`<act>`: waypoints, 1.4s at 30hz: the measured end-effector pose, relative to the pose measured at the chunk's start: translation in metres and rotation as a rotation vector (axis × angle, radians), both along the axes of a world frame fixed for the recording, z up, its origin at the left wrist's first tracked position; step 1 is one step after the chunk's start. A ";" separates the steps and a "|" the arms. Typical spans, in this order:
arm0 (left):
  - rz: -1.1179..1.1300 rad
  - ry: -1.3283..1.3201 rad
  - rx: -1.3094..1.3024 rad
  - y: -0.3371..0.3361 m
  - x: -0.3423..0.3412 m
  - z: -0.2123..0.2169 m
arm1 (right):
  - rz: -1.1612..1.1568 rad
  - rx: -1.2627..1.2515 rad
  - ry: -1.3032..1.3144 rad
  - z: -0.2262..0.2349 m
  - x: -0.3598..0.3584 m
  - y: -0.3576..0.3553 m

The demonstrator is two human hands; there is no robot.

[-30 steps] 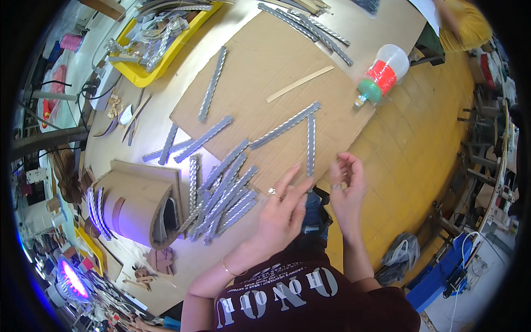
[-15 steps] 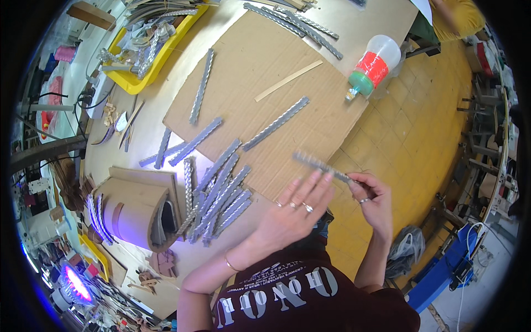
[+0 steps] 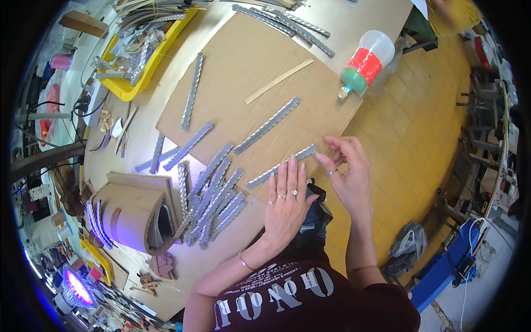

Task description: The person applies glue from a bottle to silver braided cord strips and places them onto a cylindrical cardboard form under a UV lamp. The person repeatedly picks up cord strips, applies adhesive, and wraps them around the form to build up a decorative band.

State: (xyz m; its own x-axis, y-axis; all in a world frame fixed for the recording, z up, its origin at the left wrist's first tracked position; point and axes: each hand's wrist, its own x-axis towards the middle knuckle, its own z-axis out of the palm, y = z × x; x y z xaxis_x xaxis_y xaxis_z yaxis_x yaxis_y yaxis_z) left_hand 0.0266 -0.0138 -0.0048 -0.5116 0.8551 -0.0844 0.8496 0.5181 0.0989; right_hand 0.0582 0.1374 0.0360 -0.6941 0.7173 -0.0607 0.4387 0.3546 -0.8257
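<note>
Your two bare hands are over the near edge of a large brown cardboard sheet [image 3: 238, 72] on a pale worktable [image 3: 191, 260]. Your left hand [image 3: 286, 213] is spread palm down, its fingers straight and side by side, grasping nothing, with the fingertips on a narrow grey strip with a silvery braid [image 3: 263, 178]. That strip lies on the sheet's near part, slanting up to the right, just in front of your body. Your right hand [image 3: 352, 171] is at the strip's right end, fingers curled, with thumb and forefinger close to the tip; you cannot tell from this view whether they pinch it. Both hands wear rings, and a thin bracelet circles your left wrist.

Beyond your fingers, a second braided strip [image 3: 267, 125] lies at a similar slant, and past it a plain tan strip [image 3: 279, 82]. Another braided strip [image 3: 192, 91] lies near the sheet's left edge. To the left of your left hand, a loose pile of braided strips [image 3: 213, 205] sits beside a curved brown form [image 3: 135, 213]. At the sheet's right edge is a translucent bottle [image 3: 368, 58] with a red band and green top. At the far left stands a yellow tray [image 3: 145, 82] filled with mixed scraps, and at the upper right a co-worker's yellow sleeve [image 3: 459, 14] shows
</note>
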 end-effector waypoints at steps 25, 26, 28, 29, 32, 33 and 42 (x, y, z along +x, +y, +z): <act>-0.050 0.173 0.129 0.008 -0.008 -0.001 | -0.006 0.143 -0.227 0.002 -0.020 -0.019; -0.055 0.201 0.127 0.008 -0.008 -0.001 | -0.012 0.144 -0.225 0.000 -0.020 -0.019; -0.047 0.243 0.138 0.009 -0.008 -0.001 | -0.020 0.142 -0.224 -0.002 -0.021 -0.019; -0.058 0.263 0.127 0.009 -0.009 0.000 | -0.024 0.155 -0.224 -0.003 -0.021 -0.019; -0.087 0.300 0.087 0.008 -0.010 0.000 | -0.038 0.183 -0.231 -0.004 -0.022 -0.021; -0.093 0.308 0.080 0.008 -0.010 0.000 | -0.040 0.181 -0.235 -0.004 -0.023 -0.021; -0.118 0.347 0.054 0.008 -0.011 0.000 | -0.049 0.197 -0.226 -0.008 -0.024 -0.021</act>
State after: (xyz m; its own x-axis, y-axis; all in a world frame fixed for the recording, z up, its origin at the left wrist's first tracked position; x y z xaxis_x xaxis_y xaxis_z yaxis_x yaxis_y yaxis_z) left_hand 0.0155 -0.0063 -0.0051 -0.3991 0.9085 0.1237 0.8910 0.4162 -0.1815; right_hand 0.0340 0.1168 0.0279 -0.6435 0.7626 -0.0658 0.6236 0.4724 -0.6229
